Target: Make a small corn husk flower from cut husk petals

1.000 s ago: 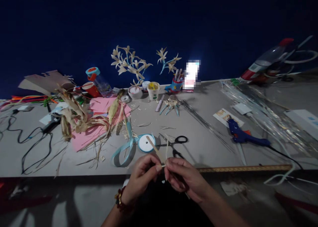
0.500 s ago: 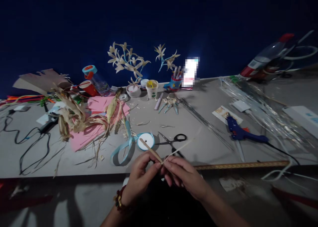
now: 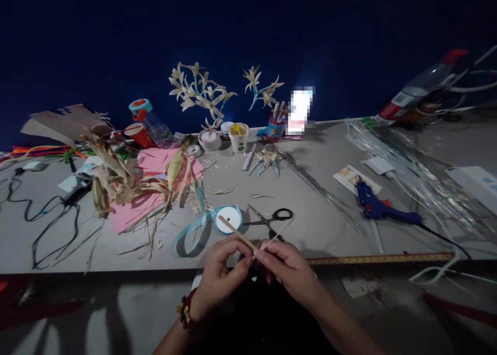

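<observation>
My left hand [image 3: 219,275] pinches the near end of a thin pale husk strip [image 3: 235,231] that slants up and left over the ribbon spool. My right hand [image 3: 287,269] meets it fingertip to fingertip, pinching a second thin strip [image 3: 280,232] that slants up to the right. Both hands hover just over the near edge of the grey table [image 3: 310,210]. A spool of light blue ribbon [image 3: 229,219] with a loose tail lies right behind my left hand. Black-handled scissors [image 3: 272,219] lie behind my right hand.
A heap of dried corn husks [image 3: 116,181] on pink paper [image 3: 134,207] sits at left, black cables [image 3: 46,220] farther left. A blue glue gun [image 3: 378,210], thin wires [image 3: 318,189] and a long ruler [image 3: 380,259] lie at right. Husk flowers [image 3: 200,93] and small cups [image 3: 238,136] stand at the back.
The strip in my right hand, upright a second ago, now leans out to the right. Both hands stay pinched together and have shifted slightly upward.
</observation>
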### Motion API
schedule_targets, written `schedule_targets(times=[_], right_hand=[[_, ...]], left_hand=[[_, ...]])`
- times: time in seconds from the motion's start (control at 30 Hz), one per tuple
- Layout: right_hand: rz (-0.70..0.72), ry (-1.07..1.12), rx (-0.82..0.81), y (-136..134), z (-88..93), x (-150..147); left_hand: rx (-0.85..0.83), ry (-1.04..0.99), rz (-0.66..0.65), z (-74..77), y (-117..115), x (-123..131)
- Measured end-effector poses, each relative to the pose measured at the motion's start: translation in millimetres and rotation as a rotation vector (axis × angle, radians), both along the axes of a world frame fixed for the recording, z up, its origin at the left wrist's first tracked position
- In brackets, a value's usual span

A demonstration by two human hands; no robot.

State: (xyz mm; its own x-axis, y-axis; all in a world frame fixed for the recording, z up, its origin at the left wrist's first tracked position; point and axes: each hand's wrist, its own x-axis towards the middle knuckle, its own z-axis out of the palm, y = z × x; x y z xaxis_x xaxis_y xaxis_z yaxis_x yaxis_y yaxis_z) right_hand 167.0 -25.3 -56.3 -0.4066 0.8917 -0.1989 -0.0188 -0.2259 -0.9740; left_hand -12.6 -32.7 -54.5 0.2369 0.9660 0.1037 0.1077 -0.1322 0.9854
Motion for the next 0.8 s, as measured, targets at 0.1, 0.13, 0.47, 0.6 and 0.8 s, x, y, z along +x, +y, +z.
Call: schedule_targets(times=[0.1,0.13,0.47,0.6,0.8], right_hand=[[0.020,0.028,-0.049,-0.5,-1.0,-0.8],[0.026,0.030,-0.070,-1.0,-1.7,-0.9],[-0.002,0.053,-0.292,-6.5,-8.5,0.1],[-0.008,0.028,-0.224,-6.6,-8.6,0.6],[0.014,0.005,-0.080,-7.6,-4.3,-0.6]], left_hand=[[-0.121,-0.064,0.026,-3.9,-0.8,0.8],[-0.157,-0.094,0.035,-5.6,-1.4,1.0],[-0.135,-0.042,0.085,-4.3,-6.3,-9.4],[-0.039,0.007,0.015,1.0,-5.7,-4.5],[-0.037,0.000,0.073,-1.2,-5.9,0.5]])
